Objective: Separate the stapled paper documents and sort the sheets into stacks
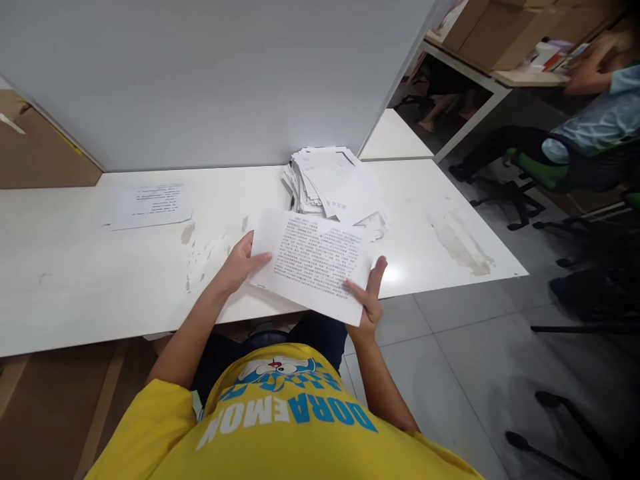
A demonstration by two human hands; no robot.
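Between my two hands is a printed sheet of paper [315,263], tilted over the desk's front edge with its text facing up. My left hand [243,261] grips its left edge, thumb on top and the other fingers underneath. At the lower right corner, my right hand [367,300] pinches the sheet with the thumb on the print; a finger sticks out past the edge. Whether more sheets lie under the top one I cannot tell. Just behind it sits an untidy stack of papers [335,180], partly covered by the held sheet.
Flat on the white desk [135,280] lies another small batch of printed paper [150,205]. A grey partition [225,80] rises along the back. Cardboard boxes [43,143] stand at the far left. To the right, a seated person [595,113] works at another desk, near office chairs.
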